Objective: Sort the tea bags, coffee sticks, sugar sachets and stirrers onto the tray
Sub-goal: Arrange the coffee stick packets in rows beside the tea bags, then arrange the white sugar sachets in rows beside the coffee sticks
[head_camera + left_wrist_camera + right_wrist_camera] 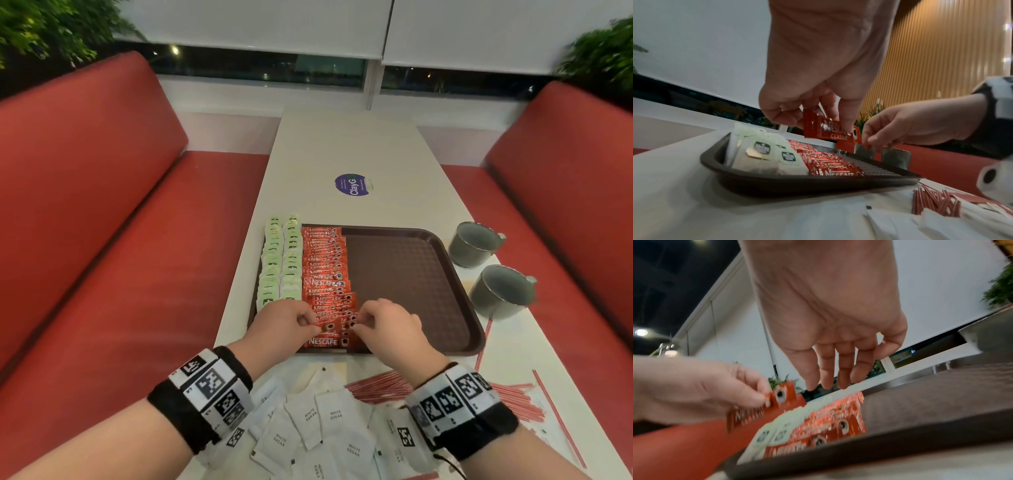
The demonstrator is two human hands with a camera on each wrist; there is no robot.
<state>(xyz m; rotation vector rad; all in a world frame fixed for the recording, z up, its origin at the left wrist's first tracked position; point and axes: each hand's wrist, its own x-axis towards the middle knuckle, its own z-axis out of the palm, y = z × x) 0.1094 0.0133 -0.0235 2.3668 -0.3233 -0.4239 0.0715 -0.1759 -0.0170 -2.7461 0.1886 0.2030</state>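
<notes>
A brown tray (404, 281) lies on the white table. Two columns of green tea bags (281, 260) fill its left edge, with a column of red coffee sticks (325, 270) beside them. My left hand (310, 324) pinches one red coffee stick (826, 129) between thumb and fingers, just above the near end of that column. My right hand (358, 322) hovers at the stick's right end with straight fingers (838, 369) hanging down and holding nothing. White sugar sachets (329, 421) and red-striped stirrers (383, 387) lie loose on the table in front of the tray.
Two grey metal cups (474, 243) (501, 291) stand right of the tray. More stirrers (513, 397) are scattered at the near right. A purple sticker (352, 185) sits on the far tabletop. Red benches (102, 205) flank the table. The tray's right half is bare.
</notes>
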